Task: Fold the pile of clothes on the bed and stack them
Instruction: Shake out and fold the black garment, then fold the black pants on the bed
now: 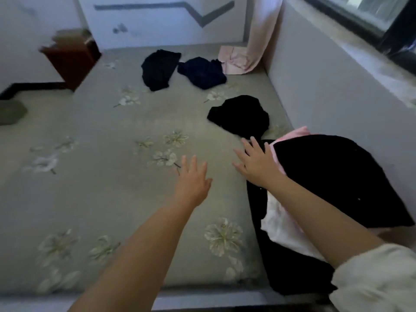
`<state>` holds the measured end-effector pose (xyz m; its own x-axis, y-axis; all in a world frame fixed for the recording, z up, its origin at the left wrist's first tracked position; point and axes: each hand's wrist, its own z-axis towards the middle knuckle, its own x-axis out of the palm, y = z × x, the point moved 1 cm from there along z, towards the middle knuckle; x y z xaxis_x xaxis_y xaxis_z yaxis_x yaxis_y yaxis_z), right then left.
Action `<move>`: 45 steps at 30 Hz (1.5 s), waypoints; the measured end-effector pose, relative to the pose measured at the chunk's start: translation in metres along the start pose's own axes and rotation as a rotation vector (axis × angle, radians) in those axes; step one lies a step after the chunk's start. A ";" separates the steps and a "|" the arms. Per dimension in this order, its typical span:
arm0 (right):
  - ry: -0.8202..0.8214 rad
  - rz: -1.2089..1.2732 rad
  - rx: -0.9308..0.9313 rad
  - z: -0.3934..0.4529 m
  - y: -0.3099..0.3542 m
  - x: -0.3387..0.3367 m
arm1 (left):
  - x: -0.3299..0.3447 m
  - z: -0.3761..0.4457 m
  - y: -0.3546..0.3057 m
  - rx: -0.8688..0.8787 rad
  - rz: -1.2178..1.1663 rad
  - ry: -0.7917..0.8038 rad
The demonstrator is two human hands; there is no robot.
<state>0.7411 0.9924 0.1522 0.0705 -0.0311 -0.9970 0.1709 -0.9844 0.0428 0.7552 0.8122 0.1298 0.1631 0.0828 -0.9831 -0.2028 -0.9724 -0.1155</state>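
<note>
On the bed (112, 122), a heap of black, pink and white clothes (326, 176) is piled at its right edge. The right hand (256, 162) is held at the heap's left side, fingers spread. The left hand (193, 179) is held further left over the sheet, fingers straight and apart. Three dark garments (240, 115) are scattered beyond the heap.

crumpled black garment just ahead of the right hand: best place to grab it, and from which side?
Take the black garment at its near edge, the part closest to the right hand, reaching in from the near side. It lies bunched in a low heap on the bed, apart from the other clothes, so a pinch of the raised folds there would probably lift it clear.
</note>
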 end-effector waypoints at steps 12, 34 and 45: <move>0.017 0.067 0.133 0.099 0.098 0.002 | -0.058 0.068 0.131 -0.045 0.171 -0.047; 0.215 0.094 0.420 0.357 -0.062 0.158 | 0.120 0.392 0.155 0.084 0.091 0.181; 0.047 0.064 0.668 0.466 -0.121 0.329 | 0.288 0.447 0.176 0.103 -0.127 0.008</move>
<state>0.2856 1.0208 -0.2105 0.1059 -0.1008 -0.9893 -0.4789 -0.8771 0.0381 0.3345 0.7628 -0.2374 0.2010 0.2018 -0.9586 -0.2781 -0.9265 -0.2534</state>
